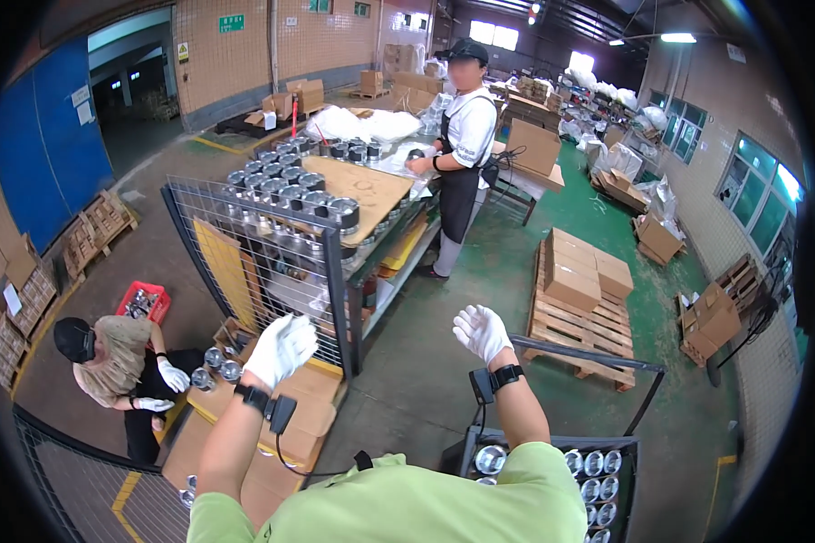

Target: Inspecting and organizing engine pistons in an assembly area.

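Observation:
In a white work glove, my left hand (283,351) is raised in front of me with its fingers loosely stretched and nothing in them. My right hand (482,332), also gloved in white, is held up across from it, open and bare of any object. Neither hand touches anything. Nearest to my left hand is a black wire-mesh panel (321,303), with flattened cardboard (312,412) below it. Beneath my right forearm stands a dark metal crate (466,452) holding rows of shiny, piston-like metal cylinders (593,464).
A person (466,136) in a dark apron stands at a workbench (358,185) bearing several metal cylinders (290,195). Another person (122,371) sits at lower left near a red basket (145,300). A wooden pallet (580,335) with cartons (575,271) and a dark rail (589,353) lie right.

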A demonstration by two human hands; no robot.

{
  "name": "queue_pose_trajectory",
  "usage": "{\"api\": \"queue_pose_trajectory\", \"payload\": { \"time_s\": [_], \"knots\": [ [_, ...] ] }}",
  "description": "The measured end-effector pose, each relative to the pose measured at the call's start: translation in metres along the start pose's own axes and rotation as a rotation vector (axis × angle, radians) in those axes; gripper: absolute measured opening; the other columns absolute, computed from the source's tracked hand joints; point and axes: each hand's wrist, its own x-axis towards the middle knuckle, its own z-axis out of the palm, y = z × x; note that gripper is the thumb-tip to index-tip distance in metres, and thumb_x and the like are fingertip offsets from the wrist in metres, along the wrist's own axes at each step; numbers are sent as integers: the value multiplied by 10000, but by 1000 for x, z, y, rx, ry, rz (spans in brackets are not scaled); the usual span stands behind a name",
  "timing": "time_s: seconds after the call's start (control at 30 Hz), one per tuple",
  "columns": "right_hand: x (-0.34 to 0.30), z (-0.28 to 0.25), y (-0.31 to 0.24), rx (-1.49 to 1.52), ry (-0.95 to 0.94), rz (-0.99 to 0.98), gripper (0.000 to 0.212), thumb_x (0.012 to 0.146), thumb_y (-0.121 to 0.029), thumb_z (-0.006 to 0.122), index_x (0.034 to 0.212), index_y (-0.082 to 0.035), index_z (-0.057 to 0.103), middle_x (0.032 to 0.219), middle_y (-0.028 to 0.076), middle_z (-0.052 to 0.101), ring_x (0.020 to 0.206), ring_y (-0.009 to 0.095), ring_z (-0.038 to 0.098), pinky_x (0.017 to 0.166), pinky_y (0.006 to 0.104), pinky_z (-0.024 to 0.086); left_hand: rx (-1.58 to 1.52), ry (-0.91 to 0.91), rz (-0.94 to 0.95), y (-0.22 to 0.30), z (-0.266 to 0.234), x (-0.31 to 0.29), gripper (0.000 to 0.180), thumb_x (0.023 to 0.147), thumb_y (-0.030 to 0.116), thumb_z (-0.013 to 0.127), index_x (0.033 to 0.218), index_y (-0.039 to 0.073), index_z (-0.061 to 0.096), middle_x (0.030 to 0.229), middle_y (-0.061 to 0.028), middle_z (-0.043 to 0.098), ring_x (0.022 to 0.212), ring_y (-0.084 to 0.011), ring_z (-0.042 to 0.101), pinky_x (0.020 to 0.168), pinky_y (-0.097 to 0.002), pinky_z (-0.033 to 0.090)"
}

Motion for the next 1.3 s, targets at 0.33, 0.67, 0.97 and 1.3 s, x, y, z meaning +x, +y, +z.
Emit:
{"api": "queue_pose_trajectory", "payload": {
  "time_s": [0.33, 0.67, 0.97, 1.3],
  "knots": [
    [-33, 46, 143, -48, 18, 111, 465, 1013, -261, 448, 1415, -28, 443, 1411, 149, 533, 1082, 296, 635, 852, 409, 546, -256, 520, 103, -31, -297, -240, 272, 921, 378, 592, 999, 125, 654, 931, -32, 704, 897, -242, 677, 807, -447, 539],
    [-70, 95, 192, -151, -74, 228, 368, 1029, -213, 435, 1353, -41, 462, 1330, 143, 576, 1065, 312, 623, 864, 412, 533, -126, 685, 136, -73, -494, -361, 272, 952, 334, 466, 793, 153, 592, 747, -26, 635, 755, -257, 621, 658, -408, 482],
    [-69, 137, 190, -224, -223, 266, 280, 1016, -218, 462, 1221, -44, 540, 1186, 136, 654, 996, 291, 653, 857, 391, 540, 288, 607, 3, -109, -510, -350, 258, 909, 318, 494, 808, 138, 649, 820, -38, 675, 870, -222, 645, 732, -375, 483],
    [-50, 142, 209, -116, -413, 409, 229, 946, -195, 553, 1113, -66, 642, 1108, 134, 706, 959, 290, 672, 829, 419, 554, 2588, 802, -110, -56, -271, -359, 211, 909, 299, 561, 795, 205, 710, 704, -21, 685, 668, -192, 661, 657, -409, 472]
  ]
}}
